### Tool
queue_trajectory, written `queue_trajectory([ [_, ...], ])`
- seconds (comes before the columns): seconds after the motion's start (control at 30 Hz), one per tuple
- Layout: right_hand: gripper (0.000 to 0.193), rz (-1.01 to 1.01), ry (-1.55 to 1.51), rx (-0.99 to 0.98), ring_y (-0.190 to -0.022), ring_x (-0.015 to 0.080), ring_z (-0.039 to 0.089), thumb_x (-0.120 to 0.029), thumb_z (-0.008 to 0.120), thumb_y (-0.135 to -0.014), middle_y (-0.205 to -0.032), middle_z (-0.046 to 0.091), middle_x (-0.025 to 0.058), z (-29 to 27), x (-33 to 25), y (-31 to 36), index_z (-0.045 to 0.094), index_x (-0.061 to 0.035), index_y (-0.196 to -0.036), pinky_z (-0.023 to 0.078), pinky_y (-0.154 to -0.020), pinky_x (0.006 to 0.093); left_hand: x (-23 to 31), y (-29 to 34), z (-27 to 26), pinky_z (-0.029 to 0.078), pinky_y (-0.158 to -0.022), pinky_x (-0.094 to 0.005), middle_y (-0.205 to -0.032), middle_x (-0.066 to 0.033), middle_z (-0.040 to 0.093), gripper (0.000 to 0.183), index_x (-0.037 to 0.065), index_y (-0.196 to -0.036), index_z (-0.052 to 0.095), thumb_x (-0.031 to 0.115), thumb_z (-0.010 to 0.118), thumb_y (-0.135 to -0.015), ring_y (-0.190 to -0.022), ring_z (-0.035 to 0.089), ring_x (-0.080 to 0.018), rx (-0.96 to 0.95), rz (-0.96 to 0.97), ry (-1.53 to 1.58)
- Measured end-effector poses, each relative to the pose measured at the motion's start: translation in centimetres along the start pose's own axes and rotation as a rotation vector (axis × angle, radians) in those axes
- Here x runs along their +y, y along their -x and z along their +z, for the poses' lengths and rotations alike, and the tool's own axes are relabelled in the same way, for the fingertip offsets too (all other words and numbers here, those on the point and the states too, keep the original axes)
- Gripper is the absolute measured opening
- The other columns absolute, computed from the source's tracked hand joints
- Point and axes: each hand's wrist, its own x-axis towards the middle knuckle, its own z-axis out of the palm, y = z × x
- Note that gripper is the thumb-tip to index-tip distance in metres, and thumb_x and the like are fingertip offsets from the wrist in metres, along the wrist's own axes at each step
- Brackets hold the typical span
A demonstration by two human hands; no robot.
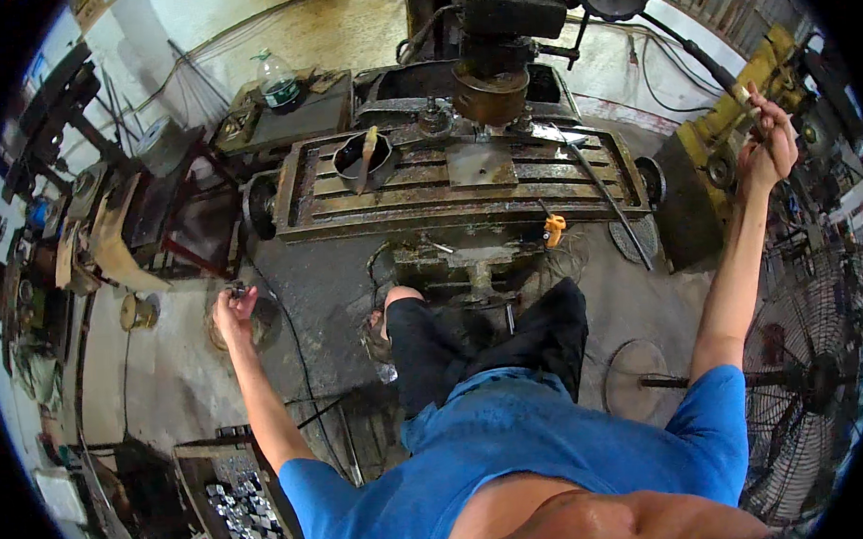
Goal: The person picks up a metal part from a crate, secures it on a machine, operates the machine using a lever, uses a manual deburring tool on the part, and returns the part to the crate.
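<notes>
Out at the right, my right hand (771, 149) is raised with its fingers curled at the end of a long dark lever (687, 48) that slopes down from the machine head (507, 16). On the other side, low beside the machine, my left hand (237, 315) is closed round a small dark metal piece (236, 291), partly hidden by the fingers. Between my hands lies the slotted machine table (409, 201). A flat metal block (481, 164) sits on it below the spindle (490, 92). A brush (367, 157) stands in a round pot (352, 161) on the table's left part.
A long metal bar (601, 185) leans across the table's right end. An orange tool (553, 229) hangs at its front edge. Lower left stands a tray (192, 480) with many small metal pieces. A fan (802, 379) is at my right, and a bottle (276, 81) stands behind left.
</notes>
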Motion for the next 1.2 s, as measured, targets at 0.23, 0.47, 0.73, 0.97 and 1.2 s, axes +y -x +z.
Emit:
queue_trajectory([
  [0.23,0.027,0.132,0.256,-0.072,-0.103,0.0269,0.052,-0.005,0.039,-0.086,-0.092,0.056,0.0129,-0.1,-2.1,-7.7,0.055,0.0106,-0.101,0.04,-0.093,0.0393,-2.3,-0.3,2.9,0.055,-0.067,-0.0439,-0.081,-0.0157,0.059,0.016,-0.005,-0.089,0.049,0.009,0.049,-0.083,-0.069,0.061,-0.0317,0.003,-0.02,0.012],
  [0.47,0.03,-0.11,0.784,0.217,-0.091,0.0201,0.058,0.0,0.042,-0.078,-0.1,0.058,0.0135,4.9,-6.1,3.1,0.056,0.0044,-0.103,0.045,-0.081,0.0311,-2.5,-0.5,-1.4,0.055,-0.063,-0.0415,-0.077,-0.0108,0.056,0.015,-0.001,-0.087,0.048,0.014,0.049,-0.086,-0.061,0.056,-0.0236,-0.031,-0.093,-0.01],
  [0.73,0.034,1.611,0.089,-0.439,-0.067,0.0085,0.052,-0.016,0.057,-0.076,-0.094,0.06,0.0076,6.9,7.5,36.1,0.058,-0.0006,-0.107,0.039,-0.05,0.0232,1.7,4.3,0.8,0.054,-0.068,-0.0415,-0.075,-0.0081,0.056,0.018,-0.002,-0.089,0.054,0.014,0.052,-0.084,-0.056,0.054,-0.0215,0.069,-0.003,-0.047],
  [0.97,0.008,1.461,-0.087,-0.143,-0.049,0.0089,0.044,-0.011,0.054,-0.078,-0.059,0.045,0.0004,10.2,6.9,41.9,0.049,-0.0051,-0.078,0.041,-0.045,0.0239,2.4,6.2,0.5,0.051,-0.076,-0.0459,-0.086,-0.0166,0.06,0.015,-0.006,-0.092,0.052,0.004,0.054,-0.081,-0.075,0.062,-0.0319,-0.048,0.017,0.145],
  [1.2,0.03,1.17,-0.368,-0.451,-0.048,0.0106,0.051,-0.008,0.057,-0.069,-0.07,0.056,0.005,11.6,1.3,30.2,0.055,-0.0025,-0.099,0.042,-0.042,0.0227,3.3,9.3,1.8,0.052,-0.072,-0.0381,-0.088,-0.0149,0.06,0.025,-0.009,-0.099,0.051,0.002,0.059,-0.079,-0.078,0.062,-0.027,-0.045,0.223,-0.178],
])
